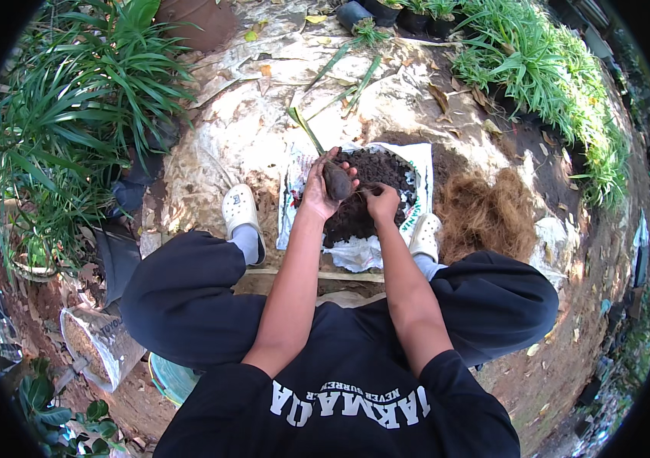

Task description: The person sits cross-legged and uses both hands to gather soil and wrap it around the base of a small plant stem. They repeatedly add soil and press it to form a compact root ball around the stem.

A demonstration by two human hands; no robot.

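My left hand (319, 186) is palm up, cradling a dark brown, rounded root ball (337, 182). A green plant stem (310, 133) with a cut-looking leaf end extends from it, away from me. Just right of the ball, my right hand (382, 201) has its fingers bent together, close to the ball's lower side. Whether a thin strand is pinched there is too small to tell. Beneath both hands, dark crumbly soil (379, 166) is heaped on a flattened white printed plastic sack (423, 163).
A pile of brown coconut fibre (488, 217) lies right of my right shoe (426, 236). Loose long leaves (364, 83) lie beyond the sack. Leafy plants (90, 86) crowd the left, potted plants (536, 80) the right. A white bag (101, 343) and a green basin (173, 378) stand at lower left.
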